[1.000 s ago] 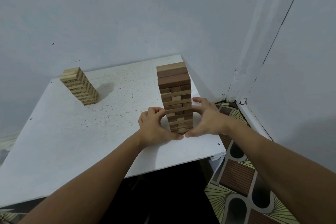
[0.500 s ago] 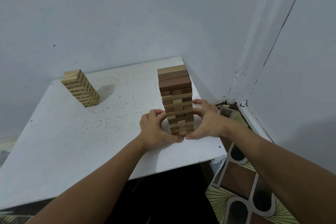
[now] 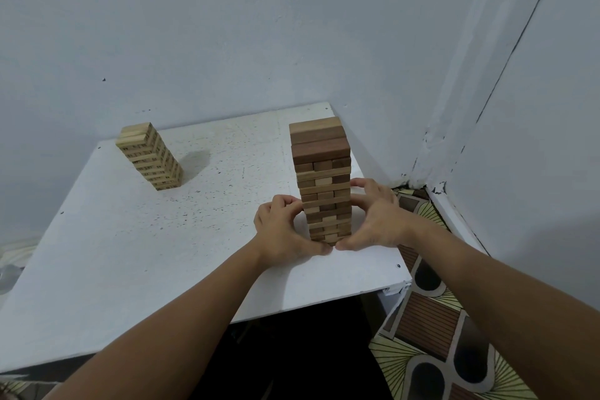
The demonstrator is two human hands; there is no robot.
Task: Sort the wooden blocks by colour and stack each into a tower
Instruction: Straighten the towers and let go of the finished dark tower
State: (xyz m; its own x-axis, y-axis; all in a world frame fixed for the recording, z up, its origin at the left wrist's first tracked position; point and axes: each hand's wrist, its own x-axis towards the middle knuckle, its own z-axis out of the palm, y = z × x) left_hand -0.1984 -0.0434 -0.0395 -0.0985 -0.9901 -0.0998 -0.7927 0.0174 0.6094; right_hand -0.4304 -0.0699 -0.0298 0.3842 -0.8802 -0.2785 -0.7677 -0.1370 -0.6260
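Note:
A tall tower of brown wooden blocks (image 3: 321,153), with a few paler blocks mixed in, stands upright near the right edge of the white table (image 3: 146,253). My left hand (image 3: 282,232) cups its lower left side with curled fingers. My right hand (image 3: 376,221) wraps the lower right side, fingertips on the blocks. Both thumbs meet at the front of the tower's base. A shorter tower of light wooden blocks (image 3: 151,156) stands at the table's far left, away from both hands.
The table sits in a corner between grey walls (image 3: 292,26). Its right and near edges drop to a patterned floor (image 3: 438,351) and a dark gap below. No loose blocks lie on the tabletop.

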